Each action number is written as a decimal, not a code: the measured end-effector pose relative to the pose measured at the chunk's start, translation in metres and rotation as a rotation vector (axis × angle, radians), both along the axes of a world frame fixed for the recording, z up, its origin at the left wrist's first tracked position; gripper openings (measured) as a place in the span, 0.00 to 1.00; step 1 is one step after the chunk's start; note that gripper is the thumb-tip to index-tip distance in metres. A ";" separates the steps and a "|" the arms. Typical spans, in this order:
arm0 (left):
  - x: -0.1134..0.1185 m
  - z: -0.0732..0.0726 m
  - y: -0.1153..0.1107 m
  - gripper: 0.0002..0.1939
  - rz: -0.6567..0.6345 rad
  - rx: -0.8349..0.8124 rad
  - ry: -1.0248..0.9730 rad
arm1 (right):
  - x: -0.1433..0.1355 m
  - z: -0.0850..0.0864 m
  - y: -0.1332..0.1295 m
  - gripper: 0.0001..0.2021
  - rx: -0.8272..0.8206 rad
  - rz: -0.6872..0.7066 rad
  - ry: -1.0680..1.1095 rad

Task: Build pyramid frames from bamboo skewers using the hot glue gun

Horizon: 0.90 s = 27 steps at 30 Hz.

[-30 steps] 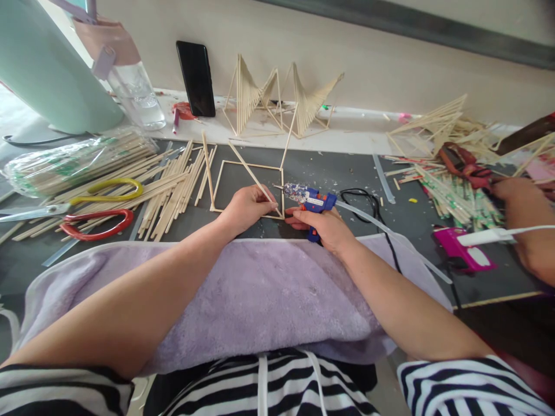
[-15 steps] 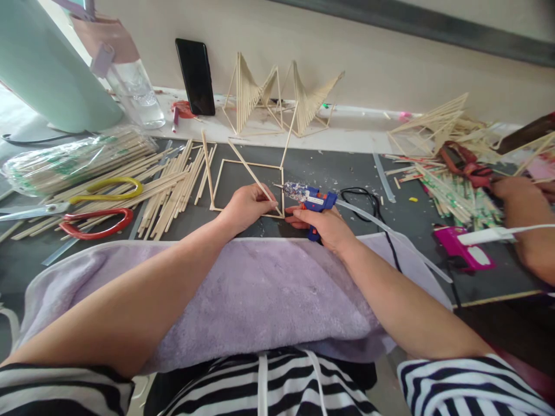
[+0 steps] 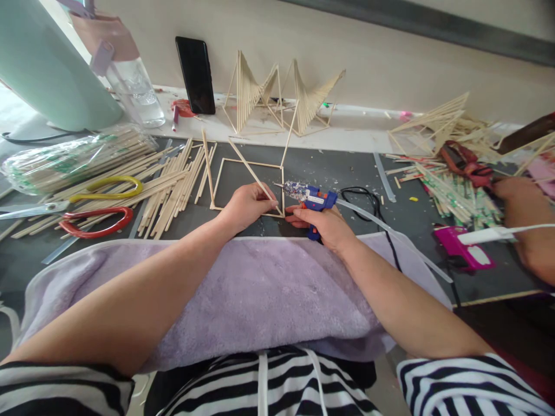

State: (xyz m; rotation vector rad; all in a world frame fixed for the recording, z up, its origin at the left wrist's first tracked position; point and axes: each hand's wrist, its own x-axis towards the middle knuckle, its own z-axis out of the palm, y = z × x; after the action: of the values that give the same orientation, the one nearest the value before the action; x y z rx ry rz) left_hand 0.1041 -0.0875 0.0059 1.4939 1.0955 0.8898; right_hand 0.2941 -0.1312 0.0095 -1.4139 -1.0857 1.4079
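My left hand (image 3: 247, 207) pinches the lower end of a slanting wooden stick (image 3: 248, 166) at the near right corner of a square stick frame (image 3: 251, 163). The frame lies on the dark table, with one stick standing at its near left corner and another at its far right corner. A blue hot glue gun (image 3: 318, 200) is in my right hand (image 3: 325, 222), its metal tip pointing left, over the frame's right side. A clear glue stick (image 3: 368, 214) trails out of the gun's back.
Scissors (image 3: 99, 222) and loose wooden sticks (image 3: 173, 190) lie to the left, beside a bagged bundle (image 3: 78, 159). Finished stick models (image 3: 247, 95), a phone (image 3: 195, 76) and a water bottle (image 3: 134, 86) stand at the back. Another person's arm (image 3: 529, 231) is at right, near a pink power strip (image 3: 463, 248).
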 end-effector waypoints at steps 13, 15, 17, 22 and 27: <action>-0.002 0.000 0.001 0.06 -0.006 0.034 0.051 | 0.000 -0.001 -0.001 0.07 -0.004 0.005 -0.005; -0.001 0.000 0.001 0.06 -0.007 0.034 0.051 | 0.000 -0.001 -0.001 0.08 -0.001 0.001 -0.003; -0.001 0.000 0.001 0.06 -0.007 0.029 0.051 | 0.000 -0.001 -0.001 0.08 0.000 0.001 -0.004; -0.001 -0.001 0.001 0.06 -0.009 0.016 0.052 | 0.002 -0.002 0.000 0.09 0.003 0.025 -0.022; -0.001 -0.001 0.002 0.06 -0.008 0.018 0.051 | 0.003 -0.005 0.001 0.09 -0.002 0.035 -0.012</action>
State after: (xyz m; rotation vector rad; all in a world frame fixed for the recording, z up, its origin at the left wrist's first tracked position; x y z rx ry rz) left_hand 0.1027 -0.0860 0.0053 1.5425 1.1209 0.8620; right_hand 0.2976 -0.1299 0.0049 -1.4128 -1.1222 1.4265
